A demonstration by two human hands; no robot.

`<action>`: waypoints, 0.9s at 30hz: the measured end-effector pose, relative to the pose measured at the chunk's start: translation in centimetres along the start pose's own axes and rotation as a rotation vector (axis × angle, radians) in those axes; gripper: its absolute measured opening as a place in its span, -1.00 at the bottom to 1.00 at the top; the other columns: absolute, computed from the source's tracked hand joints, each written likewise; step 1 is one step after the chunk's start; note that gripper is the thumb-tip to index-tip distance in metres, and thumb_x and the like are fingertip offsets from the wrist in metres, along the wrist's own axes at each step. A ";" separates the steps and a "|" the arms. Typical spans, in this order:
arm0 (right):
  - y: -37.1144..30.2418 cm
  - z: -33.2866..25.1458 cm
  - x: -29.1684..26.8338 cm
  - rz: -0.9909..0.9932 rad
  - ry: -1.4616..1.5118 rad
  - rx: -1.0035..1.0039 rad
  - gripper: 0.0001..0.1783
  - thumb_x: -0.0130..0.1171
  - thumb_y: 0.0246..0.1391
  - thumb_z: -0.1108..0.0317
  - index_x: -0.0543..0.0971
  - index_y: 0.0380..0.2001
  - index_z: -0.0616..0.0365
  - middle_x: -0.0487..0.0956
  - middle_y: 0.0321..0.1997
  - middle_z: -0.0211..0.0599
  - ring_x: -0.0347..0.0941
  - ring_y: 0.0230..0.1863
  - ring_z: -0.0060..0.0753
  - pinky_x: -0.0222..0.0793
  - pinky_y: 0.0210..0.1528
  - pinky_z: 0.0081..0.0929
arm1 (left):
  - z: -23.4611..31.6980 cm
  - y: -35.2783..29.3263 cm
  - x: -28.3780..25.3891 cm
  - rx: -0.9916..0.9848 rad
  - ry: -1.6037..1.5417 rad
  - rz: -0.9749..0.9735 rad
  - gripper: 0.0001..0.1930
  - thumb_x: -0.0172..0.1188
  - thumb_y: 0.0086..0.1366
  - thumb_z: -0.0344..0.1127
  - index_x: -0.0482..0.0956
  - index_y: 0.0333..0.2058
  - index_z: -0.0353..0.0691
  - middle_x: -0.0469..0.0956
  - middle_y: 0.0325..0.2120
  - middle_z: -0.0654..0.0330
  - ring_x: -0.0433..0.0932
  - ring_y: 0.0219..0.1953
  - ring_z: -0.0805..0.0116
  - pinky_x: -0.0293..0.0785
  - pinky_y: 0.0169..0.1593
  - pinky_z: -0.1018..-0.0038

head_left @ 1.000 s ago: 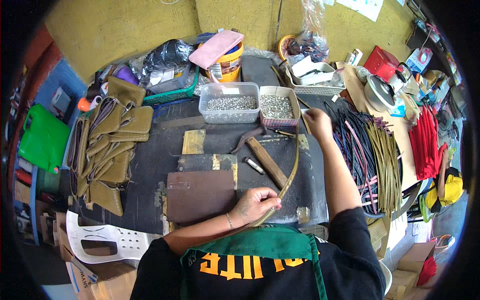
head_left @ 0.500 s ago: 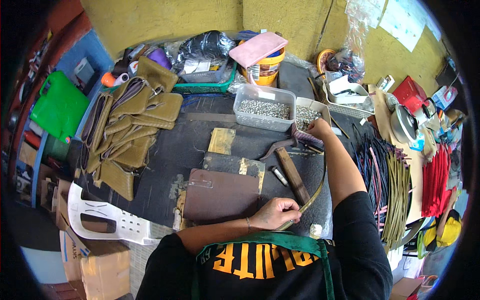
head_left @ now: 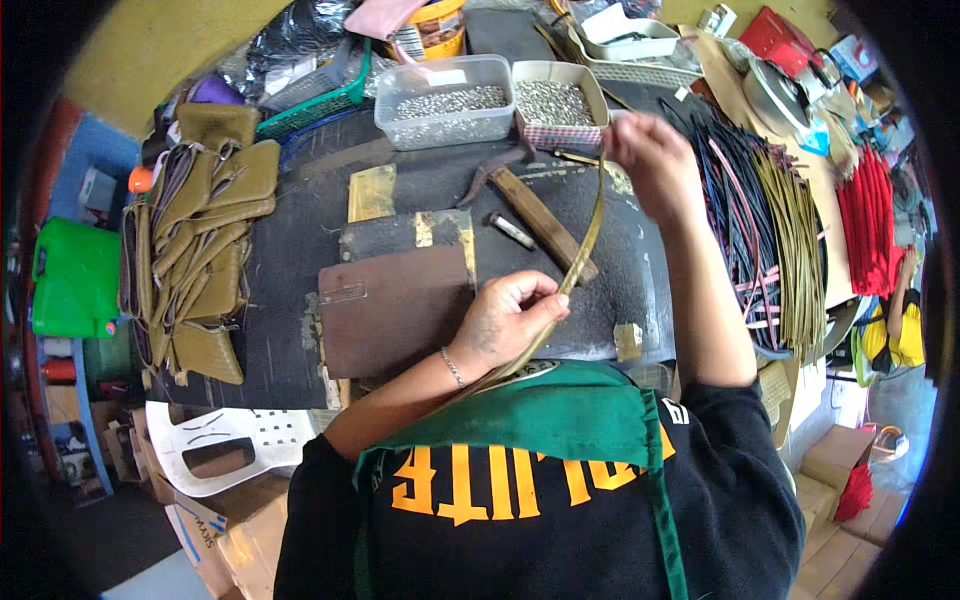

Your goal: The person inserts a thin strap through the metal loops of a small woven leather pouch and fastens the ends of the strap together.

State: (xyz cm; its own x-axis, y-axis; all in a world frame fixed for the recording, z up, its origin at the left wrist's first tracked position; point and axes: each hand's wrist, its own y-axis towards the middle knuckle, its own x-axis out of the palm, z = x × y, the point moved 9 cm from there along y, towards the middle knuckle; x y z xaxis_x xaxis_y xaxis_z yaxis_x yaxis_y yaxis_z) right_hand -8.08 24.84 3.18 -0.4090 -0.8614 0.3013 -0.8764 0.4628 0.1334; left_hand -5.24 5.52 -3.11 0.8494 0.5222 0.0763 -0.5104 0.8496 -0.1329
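A narrow olive strap (head_left: 592, 235) runs up in a bow from my left hand (head_left: 512, 318) to my right hand (head_left: 655, 165). The left thumb and fingers pinch its lower part, which trails over the green apron. My raised right hand, slightly blurred, has curled fingers that meet the strap's upper end. Whether a small fitting is also in those fingers cannot be made out. Left of the right hand stands a light box of small metal fittings (head_left: 553, 100). A hammer with a wooden handle (head_left: 545, 222) and a short metal cylinder (head_left: 512, 231) lie between the hands and the boxes.
A clear plastic tub (head_left: 445, 135) holds more metal fittings. Brown sheet (head_left: 395, 310) lies left of my left hand. Olive pouches (head_left: 215, 225) are piled at the left; olive straps (head_left: 790, 250), dark straps and red strips (head_left: 868, 215) lie at the right. A white chair (head_left: 225, 440) is below the table.
My right hand has left the box of fittings and come up nearer me, with the strap drawn up to it. My left hand still pinches the strap. The view has tilted down and shifted right.
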 end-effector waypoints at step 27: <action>-16.3 2.6 2.6 0.007 0.009 0.023 -0.82 0.12 -0.18 0.60 0.41 -0.42 0.22 0.45 -0.46 -0.45 0.34 -0.47 -0.74 0.29 -0.42 -0.79 | 5.7 -2.1 3.5 0.333 0.628 -0.083 -0.83 0.14 0.03 -0.30 0.47 -0.51 -0.31 0.46 -0.63 0.12 0.48 -0.55 0.37 0.34 -0.49 0.51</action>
State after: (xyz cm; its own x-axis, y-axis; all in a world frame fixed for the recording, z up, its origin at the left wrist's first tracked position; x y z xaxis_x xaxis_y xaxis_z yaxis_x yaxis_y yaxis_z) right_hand 4.45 14.51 -0.65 -0.4131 -0.8561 0.3106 -0.8790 0.4640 0.1098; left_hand -2.01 5.98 3.11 0.7529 0.3990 -0.5235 -0.3699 0.9143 0.1648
